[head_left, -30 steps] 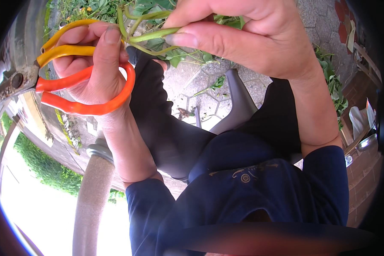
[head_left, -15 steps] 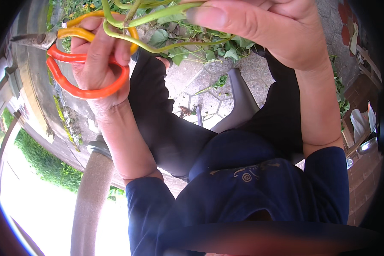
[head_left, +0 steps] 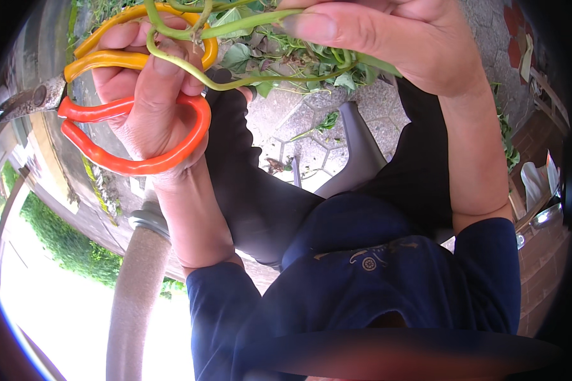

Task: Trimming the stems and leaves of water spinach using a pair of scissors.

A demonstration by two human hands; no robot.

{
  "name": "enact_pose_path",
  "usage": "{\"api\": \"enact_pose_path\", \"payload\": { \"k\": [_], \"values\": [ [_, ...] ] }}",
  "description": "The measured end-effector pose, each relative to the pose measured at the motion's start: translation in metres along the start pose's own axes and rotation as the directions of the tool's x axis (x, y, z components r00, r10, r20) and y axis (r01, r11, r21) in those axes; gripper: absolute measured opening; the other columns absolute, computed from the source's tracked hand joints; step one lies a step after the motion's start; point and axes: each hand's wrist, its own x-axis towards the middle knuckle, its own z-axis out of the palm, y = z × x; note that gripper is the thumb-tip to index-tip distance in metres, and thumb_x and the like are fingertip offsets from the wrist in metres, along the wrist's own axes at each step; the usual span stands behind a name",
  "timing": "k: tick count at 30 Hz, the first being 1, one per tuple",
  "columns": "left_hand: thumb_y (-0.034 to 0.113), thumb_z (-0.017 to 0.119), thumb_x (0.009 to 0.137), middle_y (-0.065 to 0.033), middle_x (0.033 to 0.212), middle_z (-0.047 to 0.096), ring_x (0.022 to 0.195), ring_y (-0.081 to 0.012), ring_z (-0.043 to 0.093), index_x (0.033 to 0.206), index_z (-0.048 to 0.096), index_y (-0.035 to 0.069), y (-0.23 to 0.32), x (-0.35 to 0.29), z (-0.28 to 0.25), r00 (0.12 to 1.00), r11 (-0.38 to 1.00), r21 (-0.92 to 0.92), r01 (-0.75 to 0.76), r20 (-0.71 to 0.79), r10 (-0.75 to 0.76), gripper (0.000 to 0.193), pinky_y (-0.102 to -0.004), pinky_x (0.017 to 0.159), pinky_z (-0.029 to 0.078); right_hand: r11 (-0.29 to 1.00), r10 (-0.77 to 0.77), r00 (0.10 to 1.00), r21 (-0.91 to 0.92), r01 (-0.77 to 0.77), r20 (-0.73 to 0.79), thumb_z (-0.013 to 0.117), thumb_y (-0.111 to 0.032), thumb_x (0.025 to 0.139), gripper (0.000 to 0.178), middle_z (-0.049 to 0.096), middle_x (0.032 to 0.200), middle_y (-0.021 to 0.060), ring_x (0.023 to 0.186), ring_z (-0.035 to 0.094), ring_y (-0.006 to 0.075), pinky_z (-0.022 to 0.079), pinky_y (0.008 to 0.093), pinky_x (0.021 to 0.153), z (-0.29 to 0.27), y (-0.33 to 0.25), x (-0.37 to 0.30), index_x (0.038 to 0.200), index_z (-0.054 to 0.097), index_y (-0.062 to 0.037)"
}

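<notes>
My left hand [head_left: 149,105] is closed, with its fingers through the loops of a pair of scissors [head_left: 140,166]. One handle is yellow, the other red-orange, and the worn metal blades point away to the left. Long green vine stems [head_left: 248,26] cross above this hand, and its fingertips meet a stem near a joint; whether they pinch it I cannot tell. At the upper right my right hand [head_left: 419,47] grips the stems between thumb and fingers. Its upper part runs out of the picture. One stem loops down between the two hands.
Beyond my hands a heap of leafy vines [head_left: 286,60] lies on grey paving. A loose leafy sprig [head_left: 327,120] rests on the paving between my legs, near a grey stool leg [head_left: 359,146]. A round post [head_left: 136,286] rises at the left. Odds and ends lie at the far right.
My left hand and the scissors have come slightly lower and nearer, with the blades shifted left. My right hand keeps its hold on the stems and has barely moved.
</notes>
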Motion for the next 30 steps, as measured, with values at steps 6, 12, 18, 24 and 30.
{"api": "enact_pose_path", "payload": {
  "k": [6, 12, 18, 24, 30],
  "values": [
    [-0.005, 0.055, 0.080, -0.0171, 0.090, 0.059, 0.054, -0.0128, 0.047, 0.105, 0.048, 0.003, -0.002, 0.001, 0.000, 0.996, 0.998, -0.029, 0.052, -0.067, -0.054, 0.027, -0.0208, 0.048, 0.039, 0.987, 0.160, 0.987, -0.035, -0.159, 0.030, 0.065, -0.007, 0.081, 0.015, 0.060, 0.077, 0.0059, 0.068, 0.055, 0.0069, 0.042, 0.0195, 0.058, 0.000, -0.010, 0.000, 0.090, 0.063, 0.0043],
    [-0.008, 0.053, 0.080, -0.0162, 0.085, 0.061, 0.050, -0.0130, 0.045, 0.102, 0.050, 0.005, 0.001, -0.001, -0.002, 0.993, 0.996, -0.022, 0.088, -0.071, -0.089, 0.026, -0.0206, 0.047, 0.039, 0.972, 0.225, 0.974, 0.058, -0.226, 0.021, 0.065, -0.007, 0.080, 0.016, 0.060, 0.079, 0.0063, 0.069, 0.055, 0.0072, 0.042, 0.0195, 0.059, 0.003, -0.008, -0.004, 0.091, 0.064, 0.0038],
    [-0.011, 0.052, 0.077, -0.0161, 0.087, 0.061, 0.049, -0.0131, 0.045, 0.103, 0.051, 0.006, 0.006, -0.005, -0.008, 0.991, 0.990, -0.045, 0.130, -0.035, -0.132, 0.031, -0.0208, 0.045, 0.039, 0.986, 0.167, 0.983, -0.018, -0.166, 0.081, 0.065, -0.008, 0.080, 0.014, 0.059, 0.077, 0.0056, 0.068, 0.053, 0.0080, 0.040, 0.0208, 0.060, -0.001, -0.005, -0.002, 0.090, 0.064, 0.0028],
    [-0.010, 0.052, 0.077, -0.0142, 0.083, 0.060, 0.050, -0.0135, 0.046, 0.105, 0.050, 0.007, 0.009, -0.006, -0.007, 0.990, 0.991, -0.007, 0.136, -0.028, -0.136, 0.032, -0.0206, 0.046, 0.039, 0.967, 0.155, 0.981, -0.223, -0.126, 0.117, 0.064, -0.004, 0.079, 0.011, 0.058, 0.072, 0.0060, 0.065, 0.052, 0.0103, 0.039, 0.0230, 0.056, 0.004, -0.027, 0.002, 0.087, 0.064, 0.0033],
    [0.005, 0.050, 0.079, -0.0170, 0.081, 0.058, 0.051, -0.0148, 0.045, 0.106, 0.049, 0.004, 0.012, -0.003, -0.015, 0.989, 0.983, 0.135, 0.125, -0.093, -0.113, 0.026, -0.0222, 0.051, 0.039, 0.971, -0.040, 0.992, -0.231, 0.067, 0.121, 0.063, 0.000, 0.076, 0.008, 0.057, 0.069, 0.0089, 0.061, 0.052, 0.0161, 0.039, 0.0261, 0.054, 0.002, -0.017, 0.003, 0.084, 0.063, 0.0027]
  ]
}}
